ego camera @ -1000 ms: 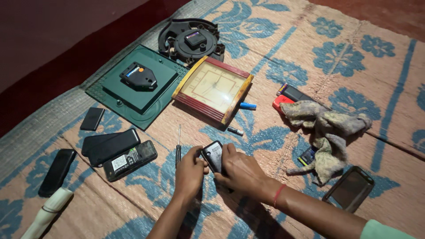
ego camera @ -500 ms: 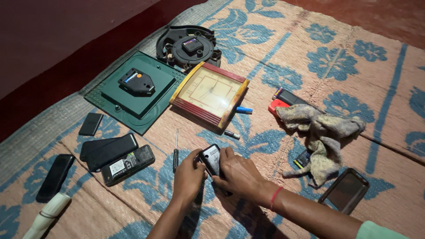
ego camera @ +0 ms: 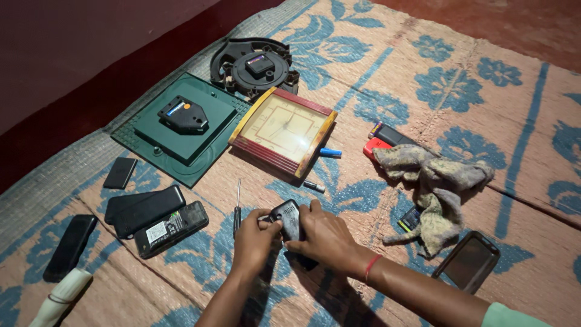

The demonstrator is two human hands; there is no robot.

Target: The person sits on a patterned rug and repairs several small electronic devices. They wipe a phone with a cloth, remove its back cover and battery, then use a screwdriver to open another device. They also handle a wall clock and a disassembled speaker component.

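Nothing much has shifted since a second ago; both hands stay clasped on the small black phone [ego camera: 286,219] above the woven mat [ego camera: 423,79]. Left hand [ego camera: 254,237] pinches its near edge, right hand [ego camera: 324,236] cups its far side. Light, stiff, slick plastic: best gripped by the edges. Screwdriver [ego camera: 237,209] lies just left.

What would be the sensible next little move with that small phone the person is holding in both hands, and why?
Probably reach the left hand for the screwdriver. Both hands grip the small dark phone above the mat, the right hand cupping it from the side, and the tool lies just beside the left hand. Opened phones nearby suggest disassembly, though no screws are visible.
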